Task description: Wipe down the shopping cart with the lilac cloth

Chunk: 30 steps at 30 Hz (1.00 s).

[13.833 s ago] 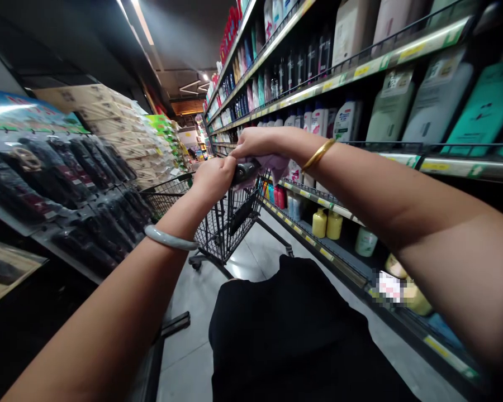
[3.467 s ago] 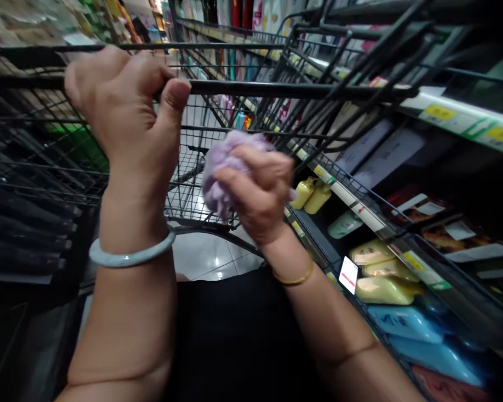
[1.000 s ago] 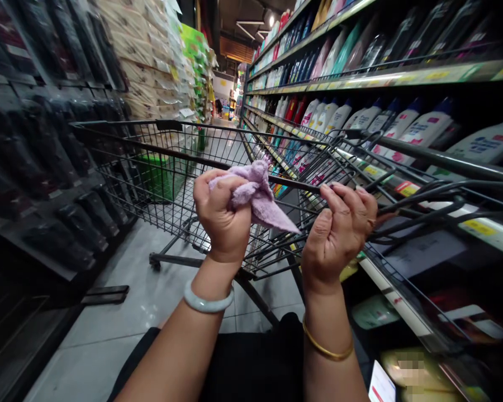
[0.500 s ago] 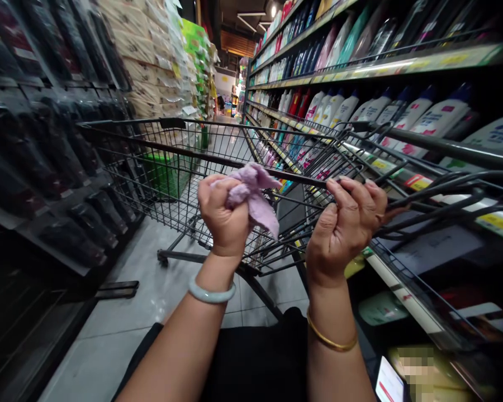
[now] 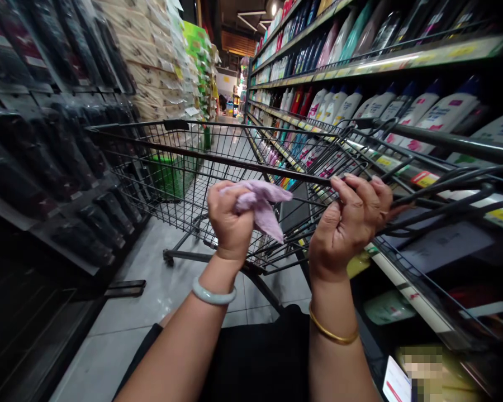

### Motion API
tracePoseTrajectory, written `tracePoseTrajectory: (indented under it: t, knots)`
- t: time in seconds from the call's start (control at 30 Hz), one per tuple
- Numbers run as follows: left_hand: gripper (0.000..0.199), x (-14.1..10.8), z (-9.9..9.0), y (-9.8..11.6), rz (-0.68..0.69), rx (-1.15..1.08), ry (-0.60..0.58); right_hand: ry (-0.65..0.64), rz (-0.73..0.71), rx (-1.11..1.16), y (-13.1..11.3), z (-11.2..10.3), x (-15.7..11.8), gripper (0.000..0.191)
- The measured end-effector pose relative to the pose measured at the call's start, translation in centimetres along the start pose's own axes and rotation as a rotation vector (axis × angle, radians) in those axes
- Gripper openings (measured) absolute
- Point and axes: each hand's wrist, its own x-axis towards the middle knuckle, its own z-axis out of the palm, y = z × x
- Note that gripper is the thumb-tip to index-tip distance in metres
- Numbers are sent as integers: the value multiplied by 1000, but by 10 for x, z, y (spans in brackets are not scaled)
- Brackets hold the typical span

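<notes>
My left hand (image 5: 231, 222) is closed around a crumpled lilac cloth (image 5: 265, 207), whose loose ends hang out to the right. It is just below the dark upper rail of a black wire shopping cart (image 5: 218, 162). My right hand (image 5: 349, 226) has its fingers curled over that same rail farther right, fingertips on top. A pale bangle (image 5: 213, 296) is on my left wrist and a gold bangle (image 5: 333, 334) on my right.
Bottles (image 5: 438, 120) fill the shelves on the right, close beside the cart. Packaged goods (image 5: 33, 145) hang at the left, with stacked packs (image 5: 138, 61) behind them. A green bin (image 5: 166, 176) stands beyond the cart. Tiled floor (image 5: 121, 318) lies below.
My left hand and the cloth have moved slightly down and right, away from the rail. The cloth's ends have spread to the right. My right hand stays on the rail.
</notes>
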Motion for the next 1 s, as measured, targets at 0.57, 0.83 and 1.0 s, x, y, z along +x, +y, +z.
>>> tracePoseTrajectory:
  t: [0.57,0.83,1.0]
  knots:
    - [16,1,-15,-17,14,121,-36,40,47,16,8,10,-9,39]
    - [17,-54,-2,17,411,139,-544,4,106,-69,5,27,-26,53]
    - [14,-23,-12,-10,188,108,-309,-31,94,-90,13,27,-29,54]
